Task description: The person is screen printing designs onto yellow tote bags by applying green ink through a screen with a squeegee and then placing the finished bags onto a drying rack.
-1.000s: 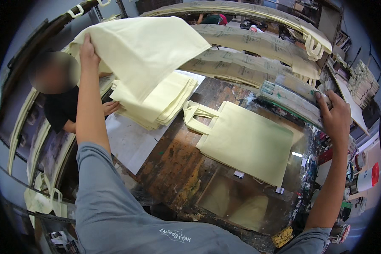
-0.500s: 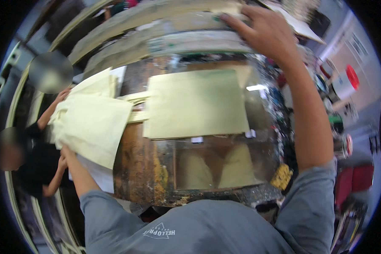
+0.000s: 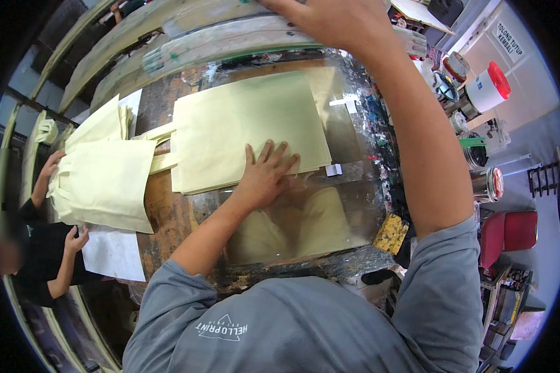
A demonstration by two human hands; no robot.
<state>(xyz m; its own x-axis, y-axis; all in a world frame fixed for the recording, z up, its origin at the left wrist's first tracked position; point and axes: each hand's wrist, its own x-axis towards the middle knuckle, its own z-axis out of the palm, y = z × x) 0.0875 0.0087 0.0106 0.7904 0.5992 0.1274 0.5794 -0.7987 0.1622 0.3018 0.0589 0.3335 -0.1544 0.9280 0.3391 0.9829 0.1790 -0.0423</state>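
Note:
A pale yellow tote bag (image 3: 242, 124) lies flat on the glass-topped, paint-stained table (image 3: 354, 186), its handles pointing left. My left hand (image 3: 264, 177) rests flat on the bag's near edge with its fingers spread, holding nothing. My right hand (image 3: 330, 22) reaches up and grips the wooden screen frame (image 3: 230, 37), which stands raised along the far side of the table. A pile of matching bags (image 3: 102, 180) lies at the table's left end.
A person in black (image 3: 43, 248) stands at the left with both hands at the pile, beside a white sheet (image 3: 115, 252). A white tub with a red lid (image 3: 488, 87), cans (image 3: 485, 183) and a red chair (image 3: 510, 230) are on the right. A yellow sponge (image 3: 392, 233) sits at the table's near right corner.
My left hand lowered a lifted bag onto the pile at the left, let it go, and now lies on the bag on the table. My right hand stayed on the frame.

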